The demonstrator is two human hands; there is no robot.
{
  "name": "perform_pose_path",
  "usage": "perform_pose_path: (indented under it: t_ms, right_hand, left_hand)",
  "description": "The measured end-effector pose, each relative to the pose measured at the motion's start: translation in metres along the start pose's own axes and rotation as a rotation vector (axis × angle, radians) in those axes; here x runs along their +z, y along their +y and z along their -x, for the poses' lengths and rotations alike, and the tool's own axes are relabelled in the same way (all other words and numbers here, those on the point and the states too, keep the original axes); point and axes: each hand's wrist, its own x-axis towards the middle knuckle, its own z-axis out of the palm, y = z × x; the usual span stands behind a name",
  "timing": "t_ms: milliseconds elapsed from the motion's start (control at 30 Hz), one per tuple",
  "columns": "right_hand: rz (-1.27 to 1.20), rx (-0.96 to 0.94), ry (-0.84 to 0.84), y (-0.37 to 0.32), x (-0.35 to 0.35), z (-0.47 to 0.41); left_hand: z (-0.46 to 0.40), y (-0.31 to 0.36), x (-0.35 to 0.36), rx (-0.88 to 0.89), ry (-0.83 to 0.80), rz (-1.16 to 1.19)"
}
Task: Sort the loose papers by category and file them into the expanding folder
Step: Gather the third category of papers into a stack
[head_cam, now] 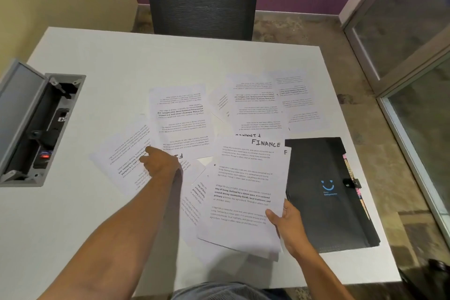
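Risk: held FINANCE stack (243, 190) could fan out and slip from thin corner pinch; mixing categories likely, most sheets upside-down. Right hand (288, 223) pinching stack's lower right corner, thumb on top. Left hand (159, 162) curled, fingertips on tilted loose sheet (121, 163). Expanding folder (323, 190) closed, just beyond right hand.

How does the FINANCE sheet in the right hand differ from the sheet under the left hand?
The FINANCE sheet faces the person, heading readable at the top; the sheet under the left hand lies skewed, its text turned away. The right hand grips the FINANCE sheet with others beneath; the left hand reaches onto the skewed sheet, flat on the table. Both are white printed pages.
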Motion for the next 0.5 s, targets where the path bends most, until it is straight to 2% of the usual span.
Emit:
perform_pose_path:
  t_ms: [200,333,500]
  right_hand:
    - [0.009,0.009,-0.003,0.002,0.005,0.004]
    - [0.011,0.011,0.013,0.003,0.005,0.006]
    - [0.002,0.014,0.024,0.000,-0.001,0.006]
  left_hand:
    - [-0.009,-0.005,-0.003,-0.031,-0.010,-0.027]
    - [-0.009,-0.007,-0.004,0.047,-0.040,0.047]
    - [0.000,-0.018,-0.015,0.119,-0.026,0.348]
